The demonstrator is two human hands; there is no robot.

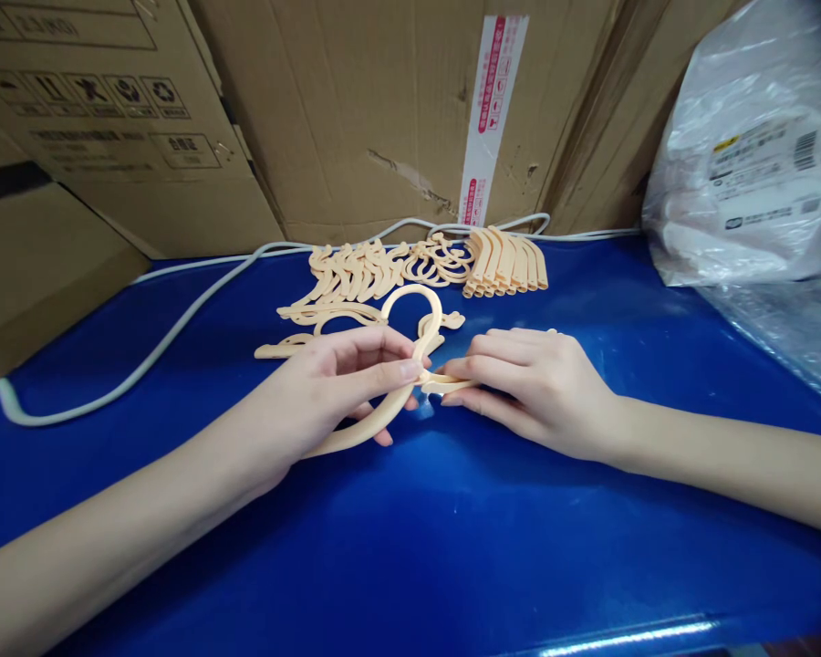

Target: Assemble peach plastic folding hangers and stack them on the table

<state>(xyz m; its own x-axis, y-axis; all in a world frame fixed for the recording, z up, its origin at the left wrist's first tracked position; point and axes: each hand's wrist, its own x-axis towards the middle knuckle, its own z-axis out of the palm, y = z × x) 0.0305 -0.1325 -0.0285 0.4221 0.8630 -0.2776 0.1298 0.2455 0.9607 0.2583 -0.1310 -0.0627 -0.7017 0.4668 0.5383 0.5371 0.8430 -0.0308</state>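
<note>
Between my hands is a beige plastic folding hanger [432,315], its round hook turned upward and away from me. My left hand [335,379] pinches it at the joint below the hook, with one curved arm running down under the palm. On the other side, my right hand [530,383] grips a slim beige piece that meets the joint; most of this piece is hidden by the fingers. Just beyond the hands lie several loose beige hanger parts [284,348], some flat and some curved.
Behind them, rows of curved hanger pieces [356,271], loose hooks [441,262] and stacked hollow arms [506,262] lie on the blue table [410,547]. A white cable [198,324] crosses the left and back. Cardboard boxes [383,109] wall the rear. Plastic-wrapped goods [745,201] stand right.
</note>
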